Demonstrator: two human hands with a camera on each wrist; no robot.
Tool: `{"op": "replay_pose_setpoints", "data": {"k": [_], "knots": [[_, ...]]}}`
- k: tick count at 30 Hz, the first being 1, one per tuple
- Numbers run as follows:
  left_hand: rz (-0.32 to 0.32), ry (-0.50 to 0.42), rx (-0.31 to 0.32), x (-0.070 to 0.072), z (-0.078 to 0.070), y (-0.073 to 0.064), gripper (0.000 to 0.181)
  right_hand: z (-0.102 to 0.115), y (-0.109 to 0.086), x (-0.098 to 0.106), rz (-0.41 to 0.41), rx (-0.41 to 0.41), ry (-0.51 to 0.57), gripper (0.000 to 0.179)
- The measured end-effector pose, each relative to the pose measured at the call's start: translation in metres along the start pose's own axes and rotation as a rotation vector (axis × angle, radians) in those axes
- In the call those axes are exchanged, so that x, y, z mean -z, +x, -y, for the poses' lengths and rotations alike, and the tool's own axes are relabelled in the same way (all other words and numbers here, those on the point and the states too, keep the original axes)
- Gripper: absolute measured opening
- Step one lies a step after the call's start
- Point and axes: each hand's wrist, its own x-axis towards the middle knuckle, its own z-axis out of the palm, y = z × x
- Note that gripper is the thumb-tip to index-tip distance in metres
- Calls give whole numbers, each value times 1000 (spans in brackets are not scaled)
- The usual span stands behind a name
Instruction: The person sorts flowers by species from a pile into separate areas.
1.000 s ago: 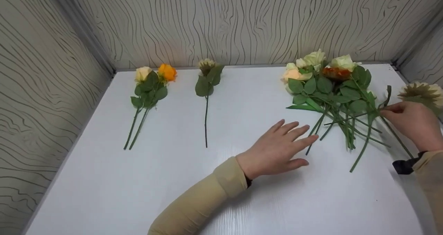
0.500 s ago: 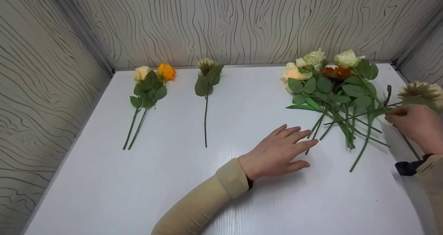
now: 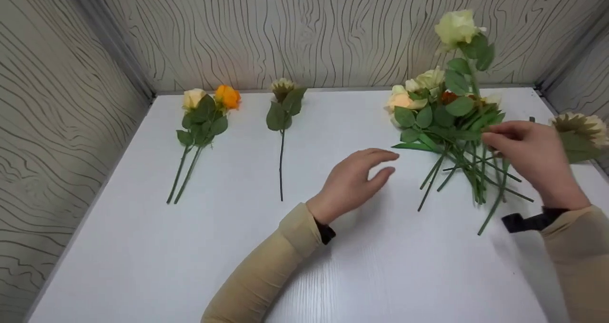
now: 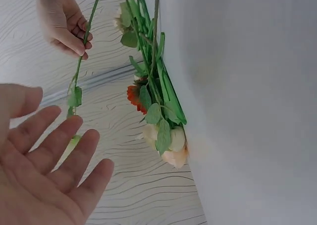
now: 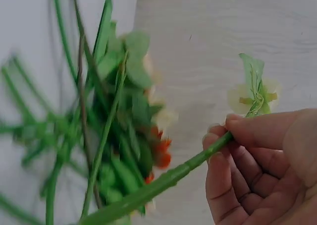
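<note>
My right hand (image 3: 533,156) pinches the green stem of a pale cream rose (image 3: 456,28), whose bloom stands up above the flower pile against the back wall. The right wrist view shows the thumb and fingertips closed on that stem (image 5: 173,175). My left hand (image 3: 354,182) hovers over the table left of the pile, fingers extended and holding nothing; in the left wrist view its palm and spread fingers show. Beneath the raised rose lies a heap of artificial flowers with crossing green stems (image 3: 476,171), a peach rose (image 3: 402,99) and a red-orange bloom (image 4: 134,97) among them.
Two roses, one cream (image 3: 194,98) and one orange (image 3: 228,96), lie at the back left of the white table (image 3: 166,266). A single pale flower (image 3: 283,87) lies right of them. At the right edge rests a large cream flower (image 3: 583,130). Wood-patterned walls stand behind and left.
The right hand has moved left and lifted the cream rose out of the pile, its bloom rising. The left hand has drawn back to the left, away from the stems.
</note>
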Motion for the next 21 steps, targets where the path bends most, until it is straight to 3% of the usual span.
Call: {"op": "replay_pose_setpoints", "data": {"k": [4, 7, 13, 21], "knots": [[-115, -313, 210, 14, 13, 2, 29, 43, -11, -44, 167, 54, 239, 54], [-178, -493, 298, 20, 21, 4, 27, 67, -19, -79, 276, 105, 382, 47], [-243, -642, 386, 25, 28, 5, 26, 87, -29, -119, 363, 184, 515, 35], [-269, -803, 406, 21, 30, 4, 21, 92, -33, -138, 413, 167, 590, 34]]}}
